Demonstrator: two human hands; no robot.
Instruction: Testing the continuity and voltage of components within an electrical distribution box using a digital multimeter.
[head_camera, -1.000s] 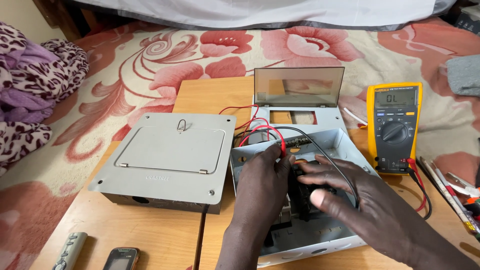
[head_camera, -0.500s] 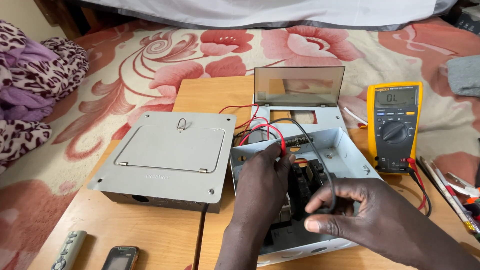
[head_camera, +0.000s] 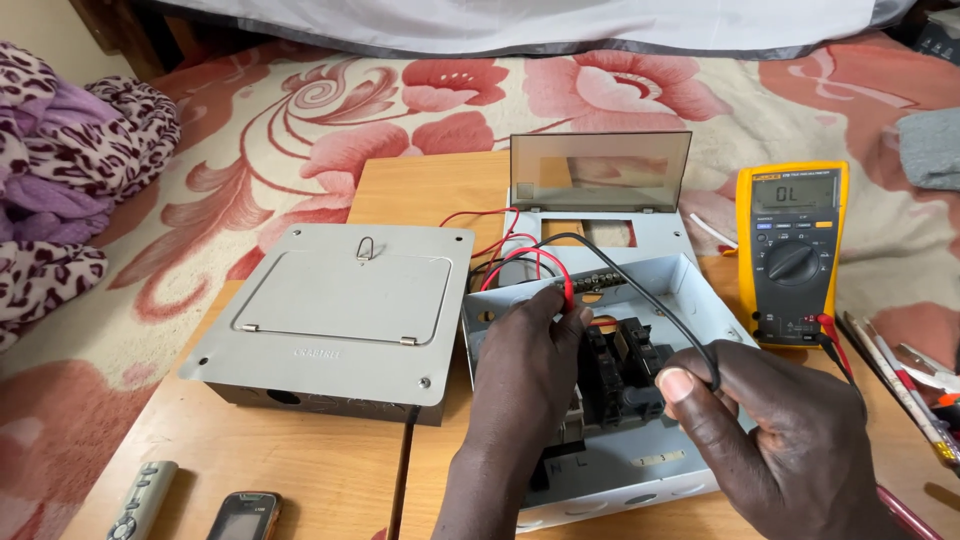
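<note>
Grey open enclosure (head_camera: 690, 290) holds black breakers (head_camera: 625, 365), red wires (head_camera: 505, 262). Left hand (head_camera: 525, 375) pinches red probe (head_camera: 568, 292) inside; right hand (head_camera: 780, 430) pinches black lead (head_camera: 640, 290) above box.

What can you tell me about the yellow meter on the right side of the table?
The meter is a handheld tester with a yellow rubbery shell around a dark grey face. It has a pale screen at the top, a row of small buttons beneath it and a round dial in the middle. It lies face up on the wooden table, right of the open grey box. A red lead and a black lead plug in at its bottom edge.
</note>
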